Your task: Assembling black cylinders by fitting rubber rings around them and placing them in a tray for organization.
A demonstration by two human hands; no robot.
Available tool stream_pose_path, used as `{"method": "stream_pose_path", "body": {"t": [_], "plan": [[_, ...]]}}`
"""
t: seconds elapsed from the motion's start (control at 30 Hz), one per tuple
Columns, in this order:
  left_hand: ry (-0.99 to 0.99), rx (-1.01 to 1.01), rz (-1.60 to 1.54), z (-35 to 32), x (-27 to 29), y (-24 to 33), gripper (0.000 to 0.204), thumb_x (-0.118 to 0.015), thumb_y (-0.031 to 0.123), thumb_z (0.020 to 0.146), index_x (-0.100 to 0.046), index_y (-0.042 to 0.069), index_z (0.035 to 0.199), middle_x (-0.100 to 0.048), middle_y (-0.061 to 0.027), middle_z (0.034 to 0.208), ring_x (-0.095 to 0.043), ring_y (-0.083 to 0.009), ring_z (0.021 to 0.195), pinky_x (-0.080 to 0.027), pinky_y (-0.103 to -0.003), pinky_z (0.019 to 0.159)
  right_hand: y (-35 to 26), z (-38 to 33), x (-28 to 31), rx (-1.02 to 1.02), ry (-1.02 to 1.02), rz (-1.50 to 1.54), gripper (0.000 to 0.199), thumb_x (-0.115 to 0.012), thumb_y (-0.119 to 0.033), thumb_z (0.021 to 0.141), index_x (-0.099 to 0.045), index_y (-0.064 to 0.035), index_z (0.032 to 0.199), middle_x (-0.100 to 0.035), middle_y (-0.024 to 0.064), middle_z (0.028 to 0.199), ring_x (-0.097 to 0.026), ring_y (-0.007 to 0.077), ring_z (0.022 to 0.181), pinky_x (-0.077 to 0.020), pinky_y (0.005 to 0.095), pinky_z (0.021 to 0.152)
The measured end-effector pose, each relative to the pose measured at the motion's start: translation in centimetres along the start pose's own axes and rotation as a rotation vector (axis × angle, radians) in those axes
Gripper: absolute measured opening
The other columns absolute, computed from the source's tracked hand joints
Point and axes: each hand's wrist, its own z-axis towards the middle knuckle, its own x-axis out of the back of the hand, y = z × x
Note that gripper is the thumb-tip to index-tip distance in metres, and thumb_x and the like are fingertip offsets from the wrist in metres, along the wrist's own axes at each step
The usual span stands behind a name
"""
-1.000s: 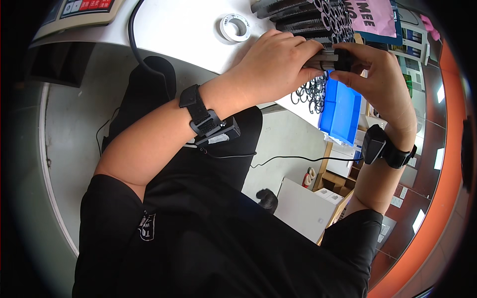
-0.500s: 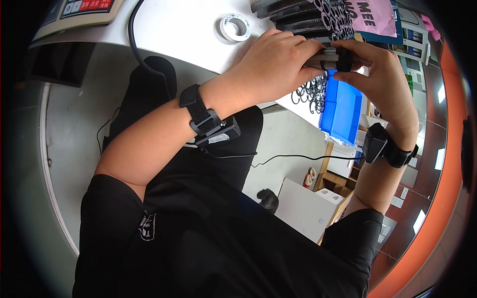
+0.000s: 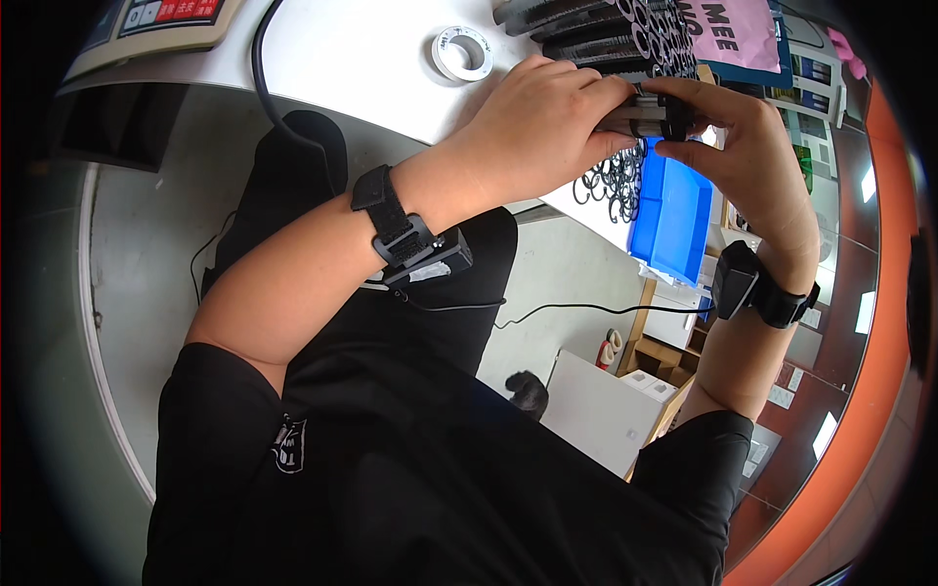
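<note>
Both hands meet over the table at the upper right, around a short dark cylindrical piece (image 3: pixel 645 119) with a greyish body and a black end. My left hand (image 3: pixel 547 117) grips its left part, thumb below and fingers over the top. At the black end, my right hand (image 3: pixel 747 137) closes thumb and forefinger on it. The fingers partly hide the piece, so I cannot tell its exact kind. Just beyond lie stacked black ribbed rods (image 3: pixel 586 34) with ring-shaped ends. Loose black open rings (image 3: pixel 611 186) are heaped below the hands, beside a blue tray (image 3: pixel 674 215).
A white tape roll (image 3: pixel 462 54) rests on the white table (image 3: pixel 362 59). A black cable (image 3: pixel 262 78) hangs over the table's edge near a beige device (image 3: pixel 156 34). Pink printed packaging (image 3: pixel 733 34) lies beyond the rods. Thin cables run from the straps on both forearms.
The right hand and the black end of the piece have shifted very slightly. The left hand keeps its hold, and the things on the table have stayed put.
</note>
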Motion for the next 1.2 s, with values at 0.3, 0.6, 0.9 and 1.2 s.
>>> {"method": "stream_pose_path", "body": {"t": [0.3,0.6,0.9,1.2], "plan": [[-0.045,0.022,0.013,0.04,0.31,0.11,0.038,-0.076,0.034,0.097,-0.07,0.005,0.121,-0.075,-0.0114,0.104,-0.07,-0.033,0.097,-0.054,-0.043,0.092,0.23,0.13,-0.13,0.136,0.029,-0.01,0.051,-0.086,0.001,0.078,-0.077,-0.0073,0.127,-0.078,0.0117,0.099,-0.07,0.0189,0.079,-0.0586,0.0304,0.08],[-0.006,-0.001,0.022,-0.13,0.13,0.03,0.038,-0.075,0.033,0.099,-0.07,0.006,0.125,-0.076,-0.0116,0.107,-0.069,-0.0326,0.097,-0.054,-0.043,0.093,-0.13,0.29,0.58,-0.102,-0.088,-0.036,0.049,-0.088,-0.002,0.079,-0.076,-0.0066,0.127,-0.078,0.0118,0.098,-0.071,0.0171,0.081,-0.0588,0.0305,0.079],[-0.021,0.001,0.015,-0.12,0.11,-0.01,0.037,-0.074,0.032,0.099,-0.07,0.006,0.124,-0.075,-0.0112,0.106,-0.069,-0.0314,0.098,-0.054,-0.042,0.093,0.07,0.4,0.0,0.098,-0.012,-0.012,0.048,-0.089,-0.005,0.08,-0.076,-0.004,0.126,-0.077,0.0121,0.092,-0.069,0.0142,0.08,-0.058,0.0295,0.076],[0.005,-0.015,0.01,-0.16,0.03,-0.08,0.036,-0.075,0.031,0.098,-0.07,0.005,0.122,-0.075,-0.0117,0.105,-0.07,-0.0321,0.096,-0.054,-0.042,0.094,-0.1,0.39,-0.06,0.01,-0.043,0.037,0.047,-0.089,-0.007,0.082,-0.076,-0.0026,0.127,-0.077,0.012,0.094,-0.07,0.0136,0.081,-0.0583,0.0289,0.077]]}}
